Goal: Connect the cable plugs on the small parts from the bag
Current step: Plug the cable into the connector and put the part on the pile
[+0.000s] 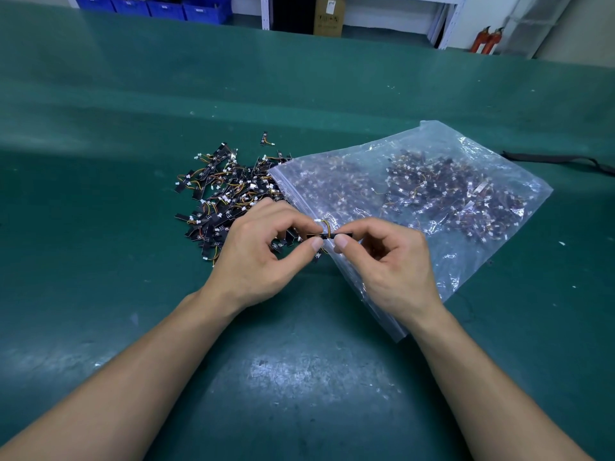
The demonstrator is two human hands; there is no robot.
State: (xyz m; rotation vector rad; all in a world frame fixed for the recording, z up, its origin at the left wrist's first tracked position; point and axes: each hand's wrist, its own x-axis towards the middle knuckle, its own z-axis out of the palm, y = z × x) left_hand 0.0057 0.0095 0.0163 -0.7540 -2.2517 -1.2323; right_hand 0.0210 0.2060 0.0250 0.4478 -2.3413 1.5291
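Both hands hold one small black strip part [329, 234] with a short orange-yellow cable looped over it. My left hand [263, 251] pinches its left end and the white plug between thumb and forefinger. My right hand [386, 261] pinches its right end the same way. The part hovers over the mouth edge of a clear zip bag [416, 201] that lies on the green table and holds many more such parts. A loose pile of the same parts [226, 194] lies on the table just left of the bag, behind my left hand.
The green mat [299, 377] covers the whole table. A black strap [559, 159] lies at the right edge beyond the bag. Blue bins [156, 6], a cardboard box [328, 15] and red fire extinguishers [487, 39] stand on the floor past the far edge.
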